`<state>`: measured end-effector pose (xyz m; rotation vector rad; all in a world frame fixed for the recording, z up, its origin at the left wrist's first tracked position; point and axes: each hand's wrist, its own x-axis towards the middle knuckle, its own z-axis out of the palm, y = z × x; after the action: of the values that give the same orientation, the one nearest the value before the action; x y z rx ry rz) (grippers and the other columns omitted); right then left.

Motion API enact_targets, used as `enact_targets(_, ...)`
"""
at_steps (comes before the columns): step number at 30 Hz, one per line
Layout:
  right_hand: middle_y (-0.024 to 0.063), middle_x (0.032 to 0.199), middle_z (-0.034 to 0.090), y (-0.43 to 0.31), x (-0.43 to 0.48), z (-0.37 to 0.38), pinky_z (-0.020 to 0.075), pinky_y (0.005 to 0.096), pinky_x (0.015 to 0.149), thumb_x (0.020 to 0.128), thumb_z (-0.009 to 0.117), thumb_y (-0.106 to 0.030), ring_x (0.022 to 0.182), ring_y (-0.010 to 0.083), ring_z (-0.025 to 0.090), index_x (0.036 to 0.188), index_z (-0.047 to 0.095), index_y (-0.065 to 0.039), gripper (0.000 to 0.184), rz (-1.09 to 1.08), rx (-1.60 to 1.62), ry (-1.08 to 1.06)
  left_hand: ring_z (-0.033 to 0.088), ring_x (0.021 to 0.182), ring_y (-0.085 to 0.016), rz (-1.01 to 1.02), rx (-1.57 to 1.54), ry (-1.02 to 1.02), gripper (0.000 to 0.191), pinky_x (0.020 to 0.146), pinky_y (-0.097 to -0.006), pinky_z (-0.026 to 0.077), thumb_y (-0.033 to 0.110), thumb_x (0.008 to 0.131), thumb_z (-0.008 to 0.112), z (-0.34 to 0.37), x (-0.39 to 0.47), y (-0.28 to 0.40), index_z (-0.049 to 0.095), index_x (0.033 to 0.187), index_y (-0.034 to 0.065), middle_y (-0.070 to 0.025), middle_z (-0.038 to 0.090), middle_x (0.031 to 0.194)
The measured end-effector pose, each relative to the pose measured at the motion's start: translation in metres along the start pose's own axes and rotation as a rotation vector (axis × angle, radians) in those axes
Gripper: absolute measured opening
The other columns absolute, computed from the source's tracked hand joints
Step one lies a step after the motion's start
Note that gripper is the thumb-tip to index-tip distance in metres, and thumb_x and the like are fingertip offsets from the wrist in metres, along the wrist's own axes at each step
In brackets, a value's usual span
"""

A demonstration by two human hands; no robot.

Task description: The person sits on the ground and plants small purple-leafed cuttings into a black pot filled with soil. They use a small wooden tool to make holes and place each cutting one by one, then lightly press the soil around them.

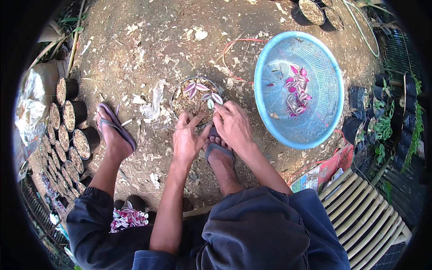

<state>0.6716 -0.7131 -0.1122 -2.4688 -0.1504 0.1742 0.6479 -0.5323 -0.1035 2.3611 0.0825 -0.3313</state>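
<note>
A round black pot (174,105) filled with wood-chip-like medium (189,104) stands on the ground between my feet. Two striped purple-and-silver inch plant cuttings show in it, one at the far side (195,88) and another at the right (212,98). My right hand (234,125) is at the pot's right near edge, its thumb and index finger pinched at the base of the right cutting; the stem is hidden. My left hand (189,140) bends over the near rim, fingers on the medium's side and thumb outside. Whether it grips anything is unclear.
A blue plastic basket (298,143) holding loose cuttings (297,92) stands right of the pot. Filled black pots (75,113) crowd the left; others (310,13) stand at far right. More cuttings (130,217) lie by my left leg. A bamboo slat bench (364,216) is at lower right.
</note>
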Motion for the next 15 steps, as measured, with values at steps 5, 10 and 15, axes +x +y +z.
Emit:
enact_targets(5,0.0165,0.103,0.071,-0.0003,-0.0010,0.0007,0.0552,0.0502,0.091,0.101,0.067,-0.018,0.100,0.0357,0.071,0.122,0.079,0.000,0.031,0.003,-0.009,0.005,0.066,0.091,-0.030,0.041,0.006,0.015,0.045,0.083,-0.0458,0.058,0.020,0.084,0.091,0.0014,0.0018,-0.0060,0.083,0.127,0.0118,-0.0118,0.059,0.103)
enact_targets(10,0.0144,0.103,0.072,-0.0025,0.0002,-0.0010,0.0529,0.0498,0.092,0.102,0.067,-0.019,0.099,0.0348,0.070,0.123,0.080,-0.002,0.030,-0.003,-0.081,0.009,0.066,0.091,-0.030,0.029,0.009,-0.009,0.044,0.083,-0.0454,0.059,0.020,0.085,0.091,0.0007,0.0046,-0.0061,0.083,0.127,0.0119,-0.0117,0.059,0.102)
enact_targets(15,0.0138,0.105,0.073,-0.0064,-0.0045,-0.0073,0.0531,0.0491,0.091,0.101,0.069,-0.017,0.097,0.0340,0.070,0.125,0.079,-0.005,0.029,-0.019,-0.061,0.035,0.066,0.092,-0.031,-0.010,0.001,-0.035,0.046,0.085,-0.0449,0.058,0.020,0.086,0.091,-0.0029,0.0035,-0.0002,0.082,0.131,0.0122,-0.0122,0.060,0.102)
